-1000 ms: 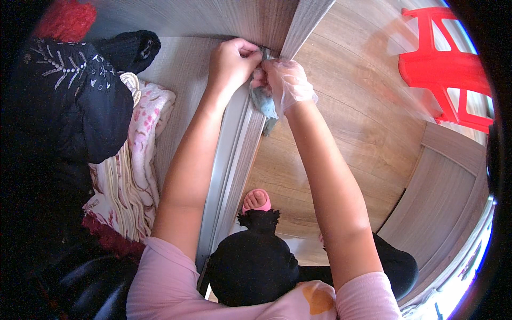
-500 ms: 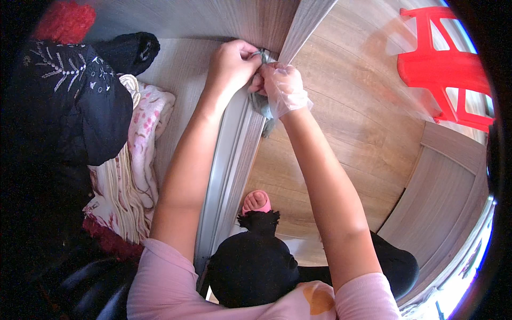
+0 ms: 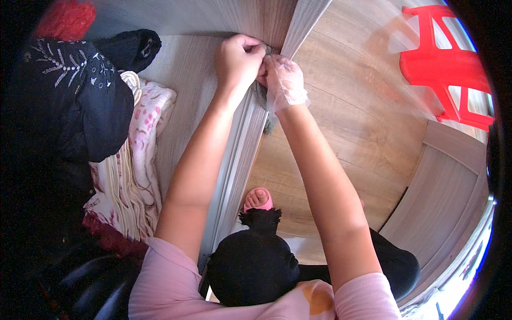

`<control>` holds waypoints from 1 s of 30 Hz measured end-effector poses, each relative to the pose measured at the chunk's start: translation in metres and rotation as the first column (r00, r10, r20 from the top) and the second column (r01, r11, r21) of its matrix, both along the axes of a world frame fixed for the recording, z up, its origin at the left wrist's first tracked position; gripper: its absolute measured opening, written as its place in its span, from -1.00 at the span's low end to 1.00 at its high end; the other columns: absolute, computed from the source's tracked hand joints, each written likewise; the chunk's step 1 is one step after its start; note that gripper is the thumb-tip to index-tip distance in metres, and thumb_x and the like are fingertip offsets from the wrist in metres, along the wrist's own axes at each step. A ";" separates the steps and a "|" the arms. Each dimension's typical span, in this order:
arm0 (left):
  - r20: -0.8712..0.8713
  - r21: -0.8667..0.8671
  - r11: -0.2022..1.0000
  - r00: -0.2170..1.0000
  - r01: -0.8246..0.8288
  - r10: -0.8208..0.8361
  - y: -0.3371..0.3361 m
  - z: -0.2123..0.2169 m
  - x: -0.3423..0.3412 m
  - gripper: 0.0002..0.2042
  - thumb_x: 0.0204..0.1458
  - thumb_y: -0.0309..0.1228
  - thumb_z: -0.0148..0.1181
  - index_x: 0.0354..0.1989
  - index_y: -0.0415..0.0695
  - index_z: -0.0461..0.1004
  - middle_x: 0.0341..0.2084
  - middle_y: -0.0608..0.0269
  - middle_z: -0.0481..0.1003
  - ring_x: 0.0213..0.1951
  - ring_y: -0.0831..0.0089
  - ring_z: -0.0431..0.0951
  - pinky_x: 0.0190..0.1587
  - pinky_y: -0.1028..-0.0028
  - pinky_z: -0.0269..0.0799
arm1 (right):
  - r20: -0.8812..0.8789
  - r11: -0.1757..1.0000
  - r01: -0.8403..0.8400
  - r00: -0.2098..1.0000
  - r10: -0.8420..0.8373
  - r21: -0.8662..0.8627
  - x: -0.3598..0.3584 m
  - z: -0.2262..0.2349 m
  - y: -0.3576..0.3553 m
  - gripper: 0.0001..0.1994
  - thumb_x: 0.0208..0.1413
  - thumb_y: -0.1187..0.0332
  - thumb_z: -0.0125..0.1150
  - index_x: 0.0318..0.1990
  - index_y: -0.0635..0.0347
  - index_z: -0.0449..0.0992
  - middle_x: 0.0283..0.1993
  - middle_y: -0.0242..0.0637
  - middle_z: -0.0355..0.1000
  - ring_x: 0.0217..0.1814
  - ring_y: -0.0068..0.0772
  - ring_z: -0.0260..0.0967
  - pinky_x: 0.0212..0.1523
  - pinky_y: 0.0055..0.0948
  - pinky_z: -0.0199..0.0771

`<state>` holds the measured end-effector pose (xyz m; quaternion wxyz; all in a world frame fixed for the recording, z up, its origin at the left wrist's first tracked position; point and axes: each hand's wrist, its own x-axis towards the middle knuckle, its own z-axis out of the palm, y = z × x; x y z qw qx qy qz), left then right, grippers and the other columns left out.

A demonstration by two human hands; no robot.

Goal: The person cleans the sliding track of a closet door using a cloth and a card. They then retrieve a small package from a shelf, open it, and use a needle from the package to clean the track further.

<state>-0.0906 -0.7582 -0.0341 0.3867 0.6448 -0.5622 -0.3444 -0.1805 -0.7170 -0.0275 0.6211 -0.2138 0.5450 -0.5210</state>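
While gripping a grey cloth (image 3: 265,101) together, 2 hands: left (image 3: 238,60), gloved right (image 3: 285,82).

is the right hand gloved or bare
Gloved. The right hand wears a thin clear plastic glove that ends crinkled at the wrist; the left hand beside it is bare.

Single head cam, fisheye, looks steeply down at hands (image 3: 264,66) close up, floor (image 3: 346,138) below.

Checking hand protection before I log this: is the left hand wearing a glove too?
No, the left hand is bare, while only the right hand wears a thin clear glove.
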 end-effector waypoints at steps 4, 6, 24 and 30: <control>-0.047 -0.018 1.000 0.999 -0.002 0.002 0.005 -0.001 0.000 -0.84 -0.24 -0.45 0.25 -0.47 -0.28 0.52 -0.57 0.07 0.53 -0.51 0.32 0.55 -0.40 0.43 0.44 | 0.107 0.998 0.056 0.993 -0.060 0.031 0.003 0.012 0.005 -0.86 0.09 0.47 0.01 -0.50 0.26 0.39 -0.59 -0.39 0.30 -0.59 -0.61 0.21 -0.58 -0.64 0.26; -0.120 -0.024 1.000 0.993 -0.011 0.008 0.007 0.000 0.001 -0.84 -0.24 -0.48 0.25 -0.47 -0.30 0.51 -0.59 0.08 0.52 -0.51 0.35 0.55 -0.41 0.44 0.44 | 0.125 0.999 0.039 0.991 -0.038 -0.004 0.002 0.009 0.006 -0.87 0.09 0.47 0.01 -0.48 0.27 0.39 -0.58 -0.39 0.31 -0.58 -0.61 0.23 -0.57 -0.64 0.29; 0.058 0.380 0.908 0.975 0.178 -0.216 -0.005 0.036 0.005 -0.86 -0.13 -0.48 0.19 -0.45 -0.33 0.50 -0.66 0.15 0.50 -0.67 0.55 0.49 -0.66 0.52 0.39 | -0.257 0.958 -0.208 0.932 0.255 0.196 -0.006 0.019 -0.008 -0.78 0.05 0.42 -0.02 -0.61 0.26 0.39 -0.64 -0.33 0.31 -0.65 -0.54 0.21 -0.65 -0.55 0.18; 0.214 0.025 0.995 0.971 0.098 -0.101 -0.006 0.007 0.001 -0.77 -0.16 -0.43 0.23 -0.39 -0.37 0.49 -0.64 0.11 0.52 -0.65 0.51 0.50 -0.58 0.52 0.41 | -0.131 0.999 -0.035 0.991 0.035 0.001 -0.001 -0.017 -0.006 -0.81 0.08 0.43 0.00 -0.55 0.26 0.39 -0.65 -0.39 0.27 -0.65 -0.59 0.15 -0.66 -0.57 0.14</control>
